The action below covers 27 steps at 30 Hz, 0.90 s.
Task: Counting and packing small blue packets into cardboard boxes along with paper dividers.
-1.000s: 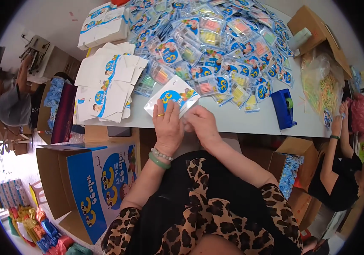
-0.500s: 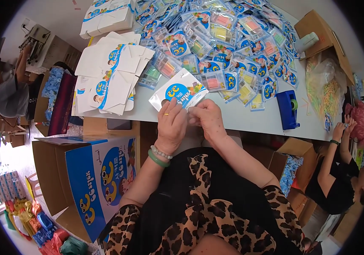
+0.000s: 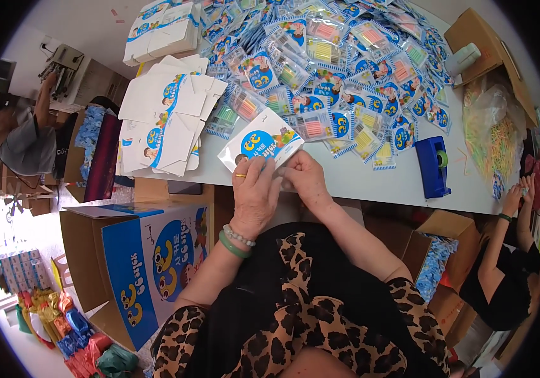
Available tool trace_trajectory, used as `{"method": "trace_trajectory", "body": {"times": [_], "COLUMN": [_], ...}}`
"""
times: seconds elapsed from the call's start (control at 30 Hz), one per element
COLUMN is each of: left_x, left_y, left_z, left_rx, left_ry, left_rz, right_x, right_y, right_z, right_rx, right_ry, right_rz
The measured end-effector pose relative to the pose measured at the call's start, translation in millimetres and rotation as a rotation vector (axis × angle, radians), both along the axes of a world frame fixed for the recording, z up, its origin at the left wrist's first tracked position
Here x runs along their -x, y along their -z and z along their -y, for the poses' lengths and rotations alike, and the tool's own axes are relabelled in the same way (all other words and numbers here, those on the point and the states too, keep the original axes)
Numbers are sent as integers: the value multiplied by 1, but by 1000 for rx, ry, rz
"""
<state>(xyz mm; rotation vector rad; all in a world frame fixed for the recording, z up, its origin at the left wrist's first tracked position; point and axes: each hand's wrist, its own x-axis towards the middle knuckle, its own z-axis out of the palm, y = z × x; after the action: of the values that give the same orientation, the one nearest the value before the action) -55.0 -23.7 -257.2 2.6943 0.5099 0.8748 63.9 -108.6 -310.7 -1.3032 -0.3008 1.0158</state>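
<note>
My left hand [image 3: 256,194] and my right hand [image 3: 305,179] both grip the near edge of a white carton box [image 3: 260,142] with a blue and yellow print, held at the table's front edge. The box lies flat and tilted, its far end resting on the white table [image 3: 370,183]. A ring sits on my left hand and a green bangle and a bead bracelet on that wrist. Just beyond the box spreads a large heap of clear packets [image 3: 333,69] with blue cards and coloured sticks inside.
A pile of flat unfolded cartons [image 3: 166,120] lies left of the box, a second stack [image 3: 159,31] farther back. A blue tape dispenser [image 3: 434,165] stands right. An open printed cardboard box [image 3: 137,271] sits on the floor left. One person [image 3: 21,135] works at left, another [image 3: 503,264] at right.
The white box has slid a little nearer and turned slightly in my hands; my fingers have shifted along its near edge. The view has tipped slightly.
</note>
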Motion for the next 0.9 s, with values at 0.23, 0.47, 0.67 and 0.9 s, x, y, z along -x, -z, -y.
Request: {"method": "trace_trajectory", "body": {"times": [0.23, 0.47, 0.67, 0.9], "left_x": [-15, -43, -31, 25], "left_y": [-22, -18, -31, -112], "left_z": [-11, -26, -38, -70], "left_rx": [2, 178, 192, 1039], "left_ry": [-106, -209, -162, -2], "left_rz": [-303, -458, -443, -126], "right_x": [13, 5, 10, 5], "right_y": [5, 22, 8, 8], "right_z": [5, 22, 19, 19], "right_rx": [14, -28, -63, -122], "right_ry": [150, 84, 47, 16], "right_rz": [760, 632, 574, 479]}}
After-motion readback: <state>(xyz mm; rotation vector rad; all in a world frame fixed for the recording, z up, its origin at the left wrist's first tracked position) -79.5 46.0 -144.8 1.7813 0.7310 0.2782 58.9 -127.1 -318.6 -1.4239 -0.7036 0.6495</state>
